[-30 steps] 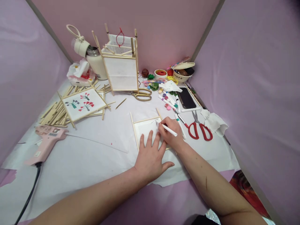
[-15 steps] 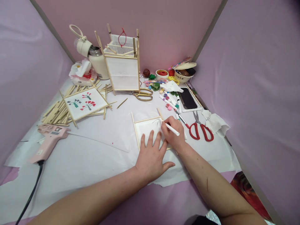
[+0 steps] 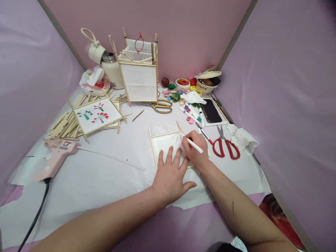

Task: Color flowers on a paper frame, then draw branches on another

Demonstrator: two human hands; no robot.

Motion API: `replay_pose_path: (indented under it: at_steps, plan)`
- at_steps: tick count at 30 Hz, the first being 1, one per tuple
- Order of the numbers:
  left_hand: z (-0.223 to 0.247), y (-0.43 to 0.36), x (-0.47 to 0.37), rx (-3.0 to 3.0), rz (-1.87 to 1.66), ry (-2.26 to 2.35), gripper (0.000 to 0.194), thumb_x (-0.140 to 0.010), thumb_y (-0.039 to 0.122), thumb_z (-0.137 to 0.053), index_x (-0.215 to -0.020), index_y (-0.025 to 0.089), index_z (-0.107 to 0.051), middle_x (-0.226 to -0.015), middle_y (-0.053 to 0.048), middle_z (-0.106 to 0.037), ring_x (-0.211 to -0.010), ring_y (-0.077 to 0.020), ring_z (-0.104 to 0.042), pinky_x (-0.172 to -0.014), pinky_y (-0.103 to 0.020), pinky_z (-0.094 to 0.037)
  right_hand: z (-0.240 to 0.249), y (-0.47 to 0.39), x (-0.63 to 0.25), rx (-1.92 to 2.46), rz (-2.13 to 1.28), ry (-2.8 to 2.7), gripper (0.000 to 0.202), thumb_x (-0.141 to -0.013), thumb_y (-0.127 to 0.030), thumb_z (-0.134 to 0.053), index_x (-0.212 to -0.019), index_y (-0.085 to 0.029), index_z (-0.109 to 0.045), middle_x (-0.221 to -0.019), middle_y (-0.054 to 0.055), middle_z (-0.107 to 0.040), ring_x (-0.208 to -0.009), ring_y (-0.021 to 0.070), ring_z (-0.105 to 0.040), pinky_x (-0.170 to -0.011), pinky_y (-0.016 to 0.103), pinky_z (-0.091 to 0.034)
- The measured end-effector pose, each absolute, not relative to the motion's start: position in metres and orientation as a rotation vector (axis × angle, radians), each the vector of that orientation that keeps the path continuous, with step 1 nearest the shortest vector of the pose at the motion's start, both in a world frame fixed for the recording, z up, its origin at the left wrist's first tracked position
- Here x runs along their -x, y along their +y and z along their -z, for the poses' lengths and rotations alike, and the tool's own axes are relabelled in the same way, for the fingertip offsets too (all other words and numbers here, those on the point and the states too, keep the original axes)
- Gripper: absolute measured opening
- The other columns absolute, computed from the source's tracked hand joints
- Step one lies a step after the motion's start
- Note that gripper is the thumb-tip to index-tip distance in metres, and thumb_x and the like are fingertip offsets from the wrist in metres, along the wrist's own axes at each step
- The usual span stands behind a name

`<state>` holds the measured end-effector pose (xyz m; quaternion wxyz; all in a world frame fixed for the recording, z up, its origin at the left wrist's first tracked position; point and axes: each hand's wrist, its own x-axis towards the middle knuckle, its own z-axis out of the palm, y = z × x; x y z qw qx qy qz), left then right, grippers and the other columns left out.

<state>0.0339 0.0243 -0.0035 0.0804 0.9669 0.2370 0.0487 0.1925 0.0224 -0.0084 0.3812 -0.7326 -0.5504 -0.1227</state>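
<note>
In the last second the right hand [image 3: 196, 148] has slid the pen [image 3: 195, 145] towards 1 o'clock on the panel [image 3: 163, 142], its tip nearer that corner, and more of the dark strokes [image 3: 175, 137] shows. The hand now hides more of the marker [image 3: 200, 131] at its 2 o'clock. In view, the desk [image 3: 105, 182] has shifted slightly towards 3 o'clock.

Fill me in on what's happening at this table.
A person's bare right hand holds a slim white pen near the top right corner of a white rectangular panel framed with pale wooden sticks; a few dark strokes show there. The bare left hand lies spread over the panel's lower part. Further left, a similar white panel with red and dark flowers lies on loose pale sticks.
</note>
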Motion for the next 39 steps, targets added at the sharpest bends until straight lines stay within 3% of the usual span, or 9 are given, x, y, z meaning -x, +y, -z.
replay_pose_path:
  at_steps: [39]
  plan:
    - [0.0025,0.0244,-0.0345,-2.879,-0.135,0.703,0.085,-0.084,0.074,-0.043,-0.149,0.020,-0.036,-0.158,-0.017,-0.029,-0.146,-0.0436,-0.015,-0.113,-0.069,-0.011,0.0090,0.0218,-0.1915,1.846,0.305,-1.453,0.017,-0.089,-0.021,-0.049,-0.073,-0.024,-0.045,-0.064,-0.001,-0.057,-0.061,0.0170,-0.051,-0.066,0.032,-0.037]
